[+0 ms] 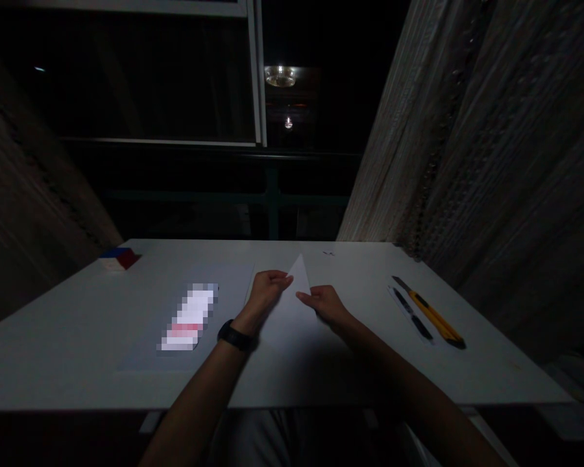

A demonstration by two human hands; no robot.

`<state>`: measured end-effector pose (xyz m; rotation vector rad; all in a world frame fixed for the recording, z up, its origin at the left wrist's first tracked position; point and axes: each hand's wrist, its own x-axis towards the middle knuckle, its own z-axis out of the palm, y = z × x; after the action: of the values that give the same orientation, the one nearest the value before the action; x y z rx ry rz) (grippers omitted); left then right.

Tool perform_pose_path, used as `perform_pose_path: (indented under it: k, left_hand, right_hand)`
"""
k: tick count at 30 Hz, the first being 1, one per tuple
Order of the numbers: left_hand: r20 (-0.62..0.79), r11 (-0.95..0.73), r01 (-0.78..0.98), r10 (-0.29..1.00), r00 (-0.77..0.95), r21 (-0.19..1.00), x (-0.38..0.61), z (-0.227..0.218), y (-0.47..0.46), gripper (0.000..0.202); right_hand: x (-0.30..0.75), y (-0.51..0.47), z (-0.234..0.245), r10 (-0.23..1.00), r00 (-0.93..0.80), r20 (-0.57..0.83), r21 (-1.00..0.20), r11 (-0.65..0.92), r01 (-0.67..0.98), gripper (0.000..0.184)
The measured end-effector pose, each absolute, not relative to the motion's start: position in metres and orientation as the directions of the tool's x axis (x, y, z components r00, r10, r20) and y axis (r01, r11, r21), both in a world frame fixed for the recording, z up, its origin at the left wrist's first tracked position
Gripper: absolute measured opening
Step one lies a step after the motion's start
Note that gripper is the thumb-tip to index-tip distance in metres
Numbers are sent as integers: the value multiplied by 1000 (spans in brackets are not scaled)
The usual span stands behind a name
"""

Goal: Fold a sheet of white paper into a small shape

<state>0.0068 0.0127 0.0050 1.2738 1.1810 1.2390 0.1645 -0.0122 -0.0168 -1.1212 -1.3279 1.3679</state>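
Note:
A white sheet of paper (300, 275), folded to a point at its far end, is held between my two hands over the middle of the table. My left hand (270, 288) pinches its left edge, thumb on top; a dark watch is on that wrist. On the right edge, my right hand (325, 302) grips the paper with the thumb on top and the fingers curled behind. The paper's lower part lies in shadow, and I cannot make out where it ends against the white table.
To the left, a lit phone (189, 318) with a blurred screen lies on a pale sheet (141, 357). A coloured cube (119, 258) sits at the far left. A pen (413, 314) and a yellow box cutter (433, 314) lie right. Curtains (384, 162) flank the dark window behind the table (506, 370).

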Motion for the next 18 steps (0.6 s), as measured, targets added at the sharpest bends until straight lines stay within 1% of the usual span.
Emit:
perform_pose_path:
  k: [3,7,9,12,15,18]
  left_hand:
    - [128,-129,17,991,25,992,7,1,16,38]
    - [193,-199,142,980,55,970,6,-4,19,41]
    - [212,-220,176,975,64,959,7,-5,18,42]
    - [234,-240,164,971,54,957,7,-4,16,41]
    - [227,-231,141,973,49,963,8,1,13,39]
    - [228,-231,113,973,37,966,9,5,11,41]
  right_hand:
    - [166,-11,-17,989,-147,-14,-997,-25,-67,41]
    - [169,-7,-19,997,-71,11,-990,1,-140,40]
    - [170,-5,-21,997,-72,18,-988,7,-153,41]
    - [170,-4,-23,995,-92,25,-986,9,-165,41]
    - [169,-4,-23,995,-94,23,-987,7,-162,40]
    - [169,-5,-22,994,-102,26,-986,9,-166,41]
